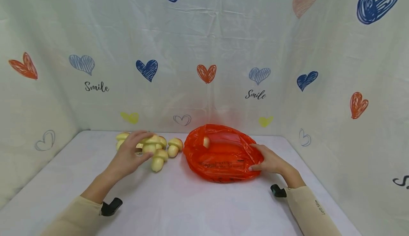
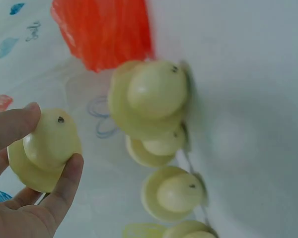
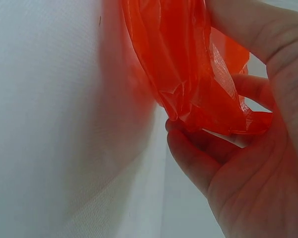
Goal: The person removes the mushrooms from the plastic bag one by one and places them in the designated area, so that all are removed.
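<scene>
My left hand (image 1: 131, 155) pinches a pale yellow toy mushroom (image 2: 48, 141) between thumb and fingers, its stem with a small dark mark facing the left wrist camera. More mushrooms of the same kind lie close by on the table, among them a front one (image 1: 158, 160) and one (image 1: 175, 147) near the bag. A red plastic bag (image 1: 220, 166) lies to their right with its mouth spread open. Inside it a mushroom (image 1: 206, 142) shows. My right hand (image 1: 271, 160) grips the bag's right edge, the thin plastic (image 3: 188, 64) between thumb and fingers.
A white-covered table (image 1: 191, 207) carries everything. Behind it and at both sides hangs a pale curtain (image 1: 204, 33) printed with hearts and "Smile" lettering. Each wrist bears a black device, the left one (image 1: 111, 207) and the right one (image 1: 278, 191).
</scene>
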A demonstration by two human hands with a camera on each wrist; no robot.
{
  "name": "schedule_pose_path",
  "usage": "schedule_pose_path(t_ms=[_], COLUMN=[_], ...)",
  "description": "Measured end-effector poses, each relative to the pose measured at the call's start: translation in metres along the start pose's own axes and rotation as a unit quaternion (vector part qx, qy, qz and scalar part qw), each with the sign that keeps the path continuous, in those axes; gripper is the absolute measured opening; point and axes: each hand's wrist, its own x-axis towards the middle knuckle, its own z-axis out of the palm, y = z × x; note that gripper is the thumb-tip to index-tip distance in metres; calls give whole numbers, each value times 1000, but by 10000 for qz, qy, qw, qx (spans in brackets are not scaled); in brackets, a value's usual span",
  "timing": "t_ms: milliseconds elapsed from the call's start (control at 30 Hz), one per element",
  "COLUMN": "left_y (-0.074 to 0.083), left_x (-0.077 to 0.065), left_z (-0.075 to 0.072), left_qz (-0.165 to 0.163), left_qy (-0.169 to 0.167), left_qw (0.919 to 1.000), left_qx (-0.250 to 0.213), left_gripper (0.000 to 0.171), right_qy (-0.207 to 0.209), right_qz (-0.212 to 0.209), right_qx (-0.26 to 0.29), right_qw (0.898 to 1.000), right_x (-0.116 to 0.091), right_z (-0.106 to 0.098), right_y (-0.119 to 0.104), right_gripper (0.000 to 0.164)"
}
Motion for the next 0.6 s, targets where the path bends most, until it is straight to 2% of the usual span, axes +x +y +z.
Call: schedule_pose_path(t_ms=[233,600], left_y=[-22,-44], left_x=[-7,-13], left_z=[-3,-4], left_qz=[-219,-577], left_qy=[-151,-671], left_qw=[9996,9958], left_qx=[74,228], left_gripper=[55,55], right_qy=[0,-9], right_qz=[-8,-26], right_qx=[54,53], right_qw=[10000,10000], right_x=[-1,-1], right_z=[-1,1], right_y=[-1,-2], right_gripper=[97,97])
